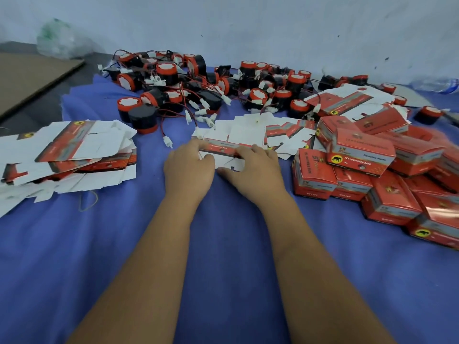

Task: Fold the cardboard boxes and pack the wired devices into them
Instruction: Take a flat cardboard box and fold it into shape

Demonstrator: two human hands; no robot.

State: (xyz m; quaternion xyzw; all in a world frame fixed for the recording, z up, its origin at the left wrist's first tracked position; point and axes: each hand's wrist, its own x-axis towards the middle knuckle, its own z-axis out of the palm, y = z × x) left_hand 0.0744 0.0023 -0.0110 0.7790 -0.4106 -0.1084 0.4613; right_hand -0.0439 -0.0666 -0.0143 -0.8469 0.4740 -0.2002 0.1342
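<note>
A flat red-and-white cardboard box blank (223, 150) lies on the blue cloth in the middle. My left hand (190, 162) grips its left end, fingers curled over the edge. At its right end my right hand (250, 165) holds it too, thumb stretched along the cloth below it. Behind them spreads a heap of several red-and-black wired devices (173, 80) with white connectors. More flat blanks (250, 130) lie just beyond my hands.
A stack of flat blanks (72, 150) lies at the left. Several folded red boxes (362, 155) are piled at the right. A brown cardboard sheet (27, 75) and a clear plastic bag (59, 40) sit at the far left by the pale wall.
</note>
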